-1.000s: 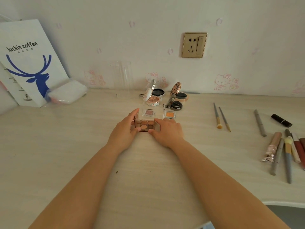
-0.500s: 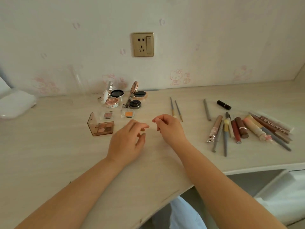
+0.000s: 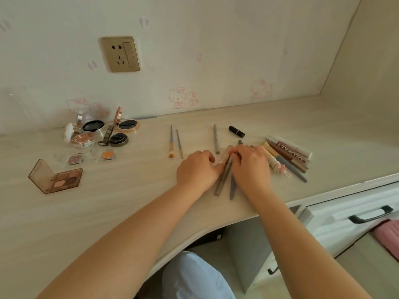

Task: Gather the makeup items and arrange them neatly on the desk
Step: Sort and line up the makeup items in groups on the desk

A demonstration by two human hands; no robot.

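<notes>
My left hand (image 3: pixel 197 169) and my right hand (image 3: pixel 250 165) close from both sides on a bundle of makeup pencils (image 3: pixel 222 182) lying on the desk (image 3: pixel 108 212). A blue pencil (image 3: pixel 232 188) sticks out under my right palm. To the right lie several tubes and pens (image 3: pixel 287 156) side by side. Behind them are a black lipstick (image 3: pixel 236 131), a grey pencil (image 3: pixel 215 139) and two brushes (image 3: pixel 171 143). At the left stand an open eyeshadow palette (image 3: pixel 58 180), two small pans (image 3: pixel 107 154) and open compacts (image 3: pixel 83 138).
A wall socket (image 3: pixel 119 53) sits above the desk. The desk's curved front edge runs under my forearms. Lower right is a white drawer with a black handle (image 3: pixel 370 214) and a pink cloth (image 3: pixel 388 236). My knee in light blue (image 3: pixel 194 277) shows below.
Both hands let go of the eyeshadow palette and moved right across the desk. They now close on the pencils. The view has swung to the right.
</notes>
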